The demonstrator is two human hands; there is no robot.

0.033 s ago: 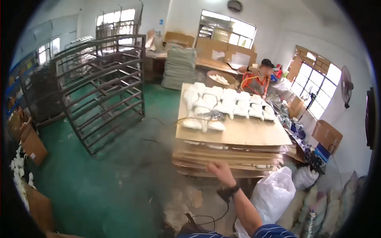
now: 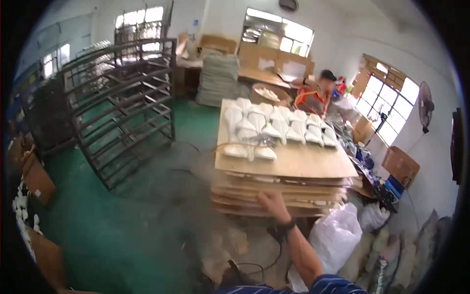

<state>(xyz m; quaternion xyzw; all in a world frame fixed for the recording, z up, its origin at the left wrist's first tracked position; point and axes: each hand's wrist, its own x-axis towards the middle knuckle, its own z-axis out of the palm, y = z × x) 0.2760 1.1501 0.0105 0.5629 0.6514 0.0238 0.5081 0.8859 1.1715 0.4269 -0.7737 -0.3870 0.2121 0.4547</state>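
Note:
My right hand [image 2: 274, 205], with a dark band on its wrist, is in front of the near edge of a stack of tan boards [image 2: 289, 190]. Its fingers look curled in; whether anything is inside them is hidden. I cannot tell if the hand touches the boards. My left hand is out of view. White moulded pieces [image 2: 280, 128], rounded and tapering, stand in rows across the far part of the top board [image 2: 298, 164]. Among them lies a clear, crumpled-looking item [image 2: 264, 141]. A dark object with a thin cable [image 2: 278, 233] hangs below my wrist.
Right of my forearm stands a white sack [image 2: 338, 232]. A dark metal rack [image 2: 122, 110] is on the left. Beyond the boards, a person in orange [image 2: 313, 98] is near a round tub of white pieces [image 2: 267, 94]. Loose cable [image 2: 254, 267] lies on the floor.
The view has shifted slightly. My right hand has moved a little farther forward, toward the board stack. The white pieces stay where they were.

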